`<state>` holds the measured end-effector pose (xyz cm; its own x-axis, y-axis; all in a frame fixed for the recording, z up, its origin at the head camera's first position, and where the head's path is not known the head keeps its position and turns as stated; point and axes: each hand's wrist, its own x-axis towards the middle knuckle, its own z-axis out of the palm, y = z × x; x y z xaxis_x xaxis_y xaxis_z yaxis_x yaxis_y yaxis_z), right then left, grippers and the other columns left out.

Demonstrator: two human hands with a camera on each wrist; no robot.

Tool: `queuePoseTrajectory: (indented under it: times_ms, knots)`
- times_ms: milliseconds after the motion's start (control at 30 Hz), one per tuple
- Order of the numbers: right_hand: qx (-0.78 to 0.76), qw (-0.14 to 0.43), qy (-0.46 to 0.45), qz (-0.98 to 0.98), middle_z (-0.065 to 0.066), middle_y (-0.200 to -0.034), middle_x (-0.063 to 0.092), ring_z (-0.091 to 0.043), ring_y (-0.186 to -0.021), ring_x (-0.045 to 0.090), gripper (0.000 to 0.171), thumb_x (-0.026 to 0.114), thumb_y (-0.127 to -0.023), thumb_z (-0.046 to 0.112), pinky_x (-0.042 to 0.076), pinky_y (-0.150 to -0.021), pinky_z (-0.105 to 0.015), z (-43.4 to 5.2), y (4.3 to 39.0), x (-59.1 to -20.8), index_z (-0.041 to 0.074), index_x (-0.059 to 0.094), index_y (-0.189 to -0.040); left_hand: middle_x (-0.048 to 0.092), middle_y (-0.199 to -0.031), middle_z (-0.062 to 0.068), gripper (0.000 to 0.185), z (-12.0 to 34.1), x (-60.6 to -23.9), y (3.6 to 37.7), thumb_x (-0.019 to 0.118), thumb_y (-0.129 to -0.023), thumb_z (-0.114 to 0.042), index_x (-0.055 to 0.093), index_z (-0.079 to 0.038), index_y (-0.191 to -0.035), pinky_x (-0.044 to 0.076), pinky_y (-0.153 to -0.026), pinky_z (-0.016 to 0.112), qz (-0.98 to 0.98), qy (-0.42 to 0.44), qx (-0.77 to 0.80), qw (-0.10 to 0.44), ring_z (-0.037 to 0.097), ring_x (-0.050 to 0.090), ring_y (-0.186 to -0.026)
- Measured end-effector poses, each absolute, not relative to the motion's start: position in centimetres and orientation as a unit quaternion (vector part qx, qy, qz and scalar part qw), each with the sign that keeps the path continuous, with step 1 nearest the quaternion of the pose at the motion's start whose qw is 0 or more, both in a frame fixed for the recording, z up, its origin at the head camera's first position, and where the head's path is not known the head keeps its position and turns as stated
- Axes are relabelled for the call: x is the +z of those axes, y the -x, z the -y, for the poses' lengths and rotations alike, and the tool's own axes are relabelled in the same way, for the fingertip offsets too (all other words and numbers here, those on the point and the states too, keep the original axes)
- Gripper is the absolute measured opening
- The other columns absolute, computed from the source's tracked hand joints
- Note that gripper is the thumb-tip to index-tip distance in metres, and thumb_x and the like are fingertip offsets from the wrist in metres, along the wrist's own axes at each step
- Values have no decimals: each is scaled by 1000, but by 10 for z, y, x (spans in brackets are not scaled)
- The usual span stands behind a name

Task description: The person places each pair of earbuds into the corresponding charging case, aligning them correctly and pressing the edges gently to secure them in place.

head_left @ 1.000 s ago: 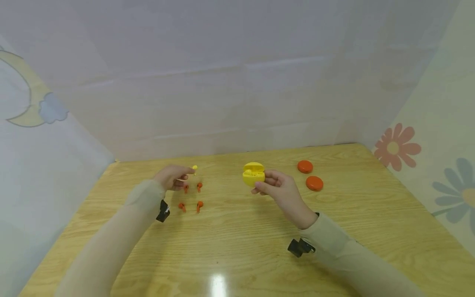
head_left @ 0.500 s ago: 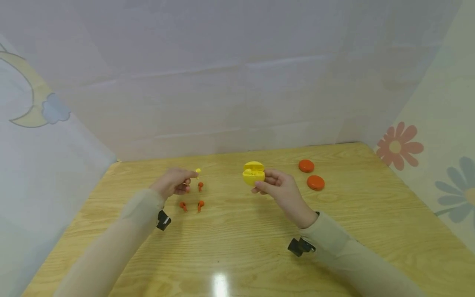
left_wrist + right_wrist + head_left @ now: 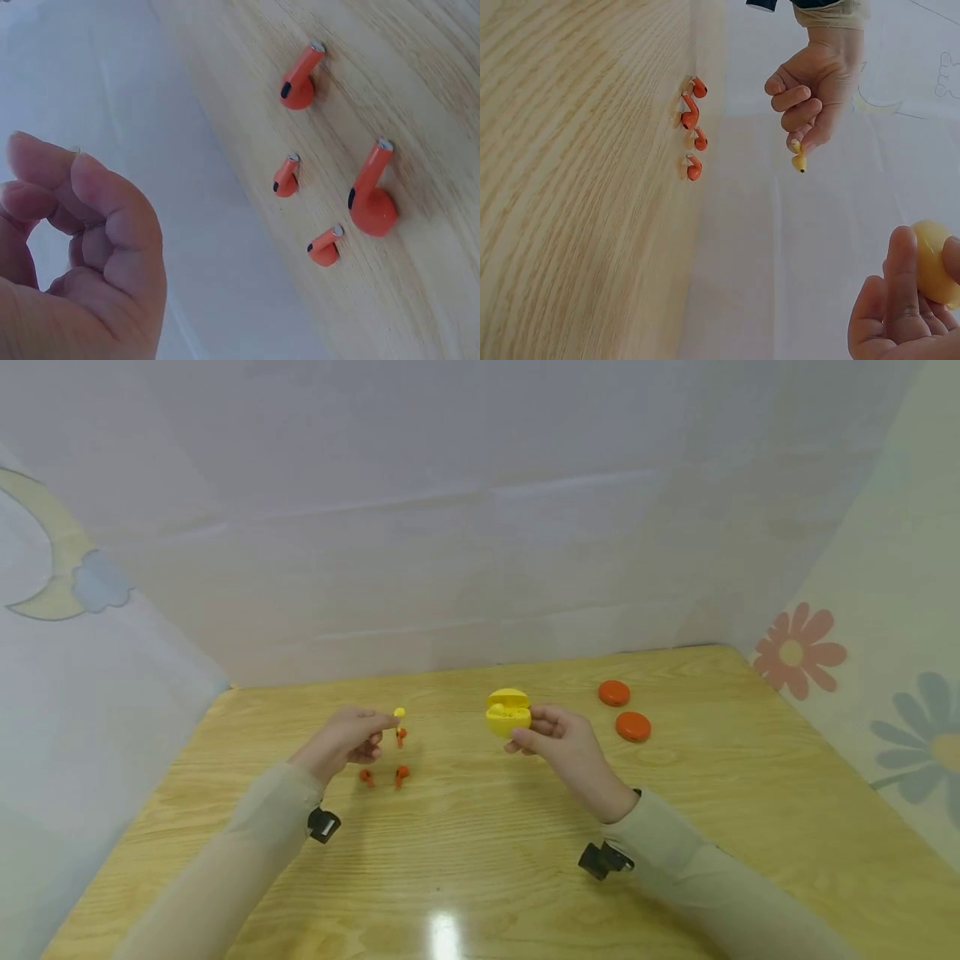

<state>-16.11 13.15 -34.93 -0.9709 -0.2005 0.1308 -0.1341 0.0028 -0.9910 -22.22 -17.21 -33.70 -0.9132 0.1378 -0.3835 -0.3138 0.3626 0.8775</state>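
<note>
Left hand (image 3: 347, 737) pinches a yellow earbud (image 3: 399, 713) above the surface (image 3: 480, 860). Right hand (image 3: 558, 745) grips the open yellow case (image 3: 507, 713). Advisable: steady case, align stem with the vacant socket, lower gently.

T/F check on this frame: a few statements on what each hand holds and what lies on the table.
1. The left hand pinches a yellow earbud. True.
2. The right hand holds an orange case. False: it grips an open yellow charging case.
3. Four orange earbuds lie on the wooden table. True.
4. The two orange cases stand open. False: both lie shut, right of the right hand.
</note>
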Motion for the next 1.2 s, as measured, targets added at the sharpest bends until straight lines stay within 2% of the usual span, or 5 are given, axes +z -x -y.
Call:
queuePoseTrajectory:
  times_ms: [133, 267, 333, 633, 1200]
  knots:
    - [-694, 24, 119, -710, -22, -110, 66, -13, -82, 68, 35, 62, -95, 4, 53, -77, -26, -131, 160, -349, -12, 53, -125, 41, -55, -4, 20, 171, -335, 214, 61, -97, -20, 60, -6, -81, 44, -52, 22, -806, 54, 559, 189, 8, 47, -47]
    - [-692, 26, 119, -711, -22, -111, 66, -13, -82, 68, 36, 62, -95, 4, 53, -78, -25, -131, 160, -349, -12, 53, -125, 42, -55, -5, 32, 167, -332, 207, 61, -97, -20, 63, 5, -115, 49, -55, 23, -818, 36, 548, 174, 6, 50, -47]
    - [-691, 27, 120, -712, -22, -111, 66, -13, -83, 68, 36, 62, -95, 5, 53, -79, -26, -131, 160, -349, -12, 53, -126, 44, -54, -5, 38, 164, -331, 205, 61, -97, -20, 60, 7, -124, 51, -58, 24, -821, 31, 544, 168, 6, 51, -48]
    - [-689, 27, 121, -714, -22, -112, 66, -15, -85, 68, 38, 62, -96, 7, 52, -79, -26, -130, 159, -349, -12, 52, -127, 47, -60, -2, 33, 149, -328, 196, 64, -95, -21, 63, 5, -117, 53, -66, 30, -819, 29, 551, 157, 8, 49, -50]
    - [-683, 28, 101, -723, -21, -110, 67, -25, -89, 68, 36, 63, -94, 5, 53, -79, -28, -121, 159, -347, -11, 54, -125, 51, -62, 2, 22, 107, -315, 167, 67, -93, -18, 68, 3, -100, 51, -54, 25, -792, -5, 602, 105, 9, 48, -46]
